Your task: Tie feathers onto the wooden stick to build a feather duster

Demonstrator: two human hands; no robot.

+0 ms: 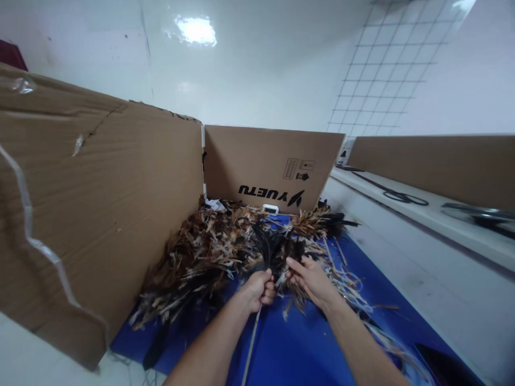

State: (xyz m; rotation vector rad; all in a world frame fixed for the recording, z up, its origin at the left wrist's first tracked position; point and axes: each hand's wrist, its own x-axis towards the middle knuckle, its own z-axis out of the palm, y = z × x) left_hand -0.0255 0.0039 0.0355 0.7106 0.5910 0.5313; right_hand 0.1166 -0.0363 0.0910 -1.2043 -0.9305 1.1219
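My left hand (259,289) is closed around the base of a bunch of black feathers (266,244); a thin pale stick or cord (251,343) runs down from the fist toward me. Just to its right, my right hand (308,276) pinches a small dark brown feather (293,251) between thumb and fingers. The two hands are close together above the blue tabletop (289,348). A large pile of brown and black feathers (209,236) lies beyond and to the left of them.
Cardboard panels stand at the left (100,214) and the back (257,161). A small white device (270,209) sits by the back panel. Loose pale strips (354,292) lie on the right. Black-handled scissors (404,198) rest on a white ledge (434,225).
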